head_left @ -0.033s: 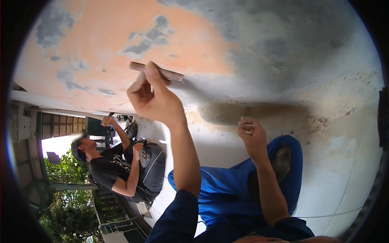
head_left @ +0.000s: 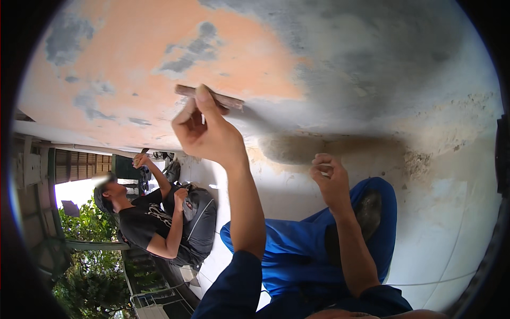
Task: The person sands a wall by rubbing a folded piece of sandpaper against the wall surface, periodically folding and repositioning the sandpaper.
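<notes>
My left hand (head_left: 212, 130) pinches a thin, flat reddish-brown strip (head_left: 228, 100) between thumb and fingers. The strip lies against or very close to the wall (head_left: 260, 58), by the lower border of a peach-coloured patch. Grey blotches mark the paint around it. Lower and to the right, my right hand (head_left: 332, 183) hangs above my bent knee, its fingers loosely curled. Pale dust covers those fingertips, and I see nothing between them. The hand is apart from the wall.
A co-worker (head_left: 154, 218) in dark clothes sits at the left with one hand raised to the wall. My blue trouser legs (head_left: 297, 250) are folded on the pale floor (head_left: 425, 260). A crumbling patch (head_left: 417, 164) roughens the wall's base at the right. A metal rack (head_left: 159, 303) stands lower left.
My left hand and the brown strip have shifted slightly right and a little down along the wall. My right hand and the co-worker look unchanged.
</notes>
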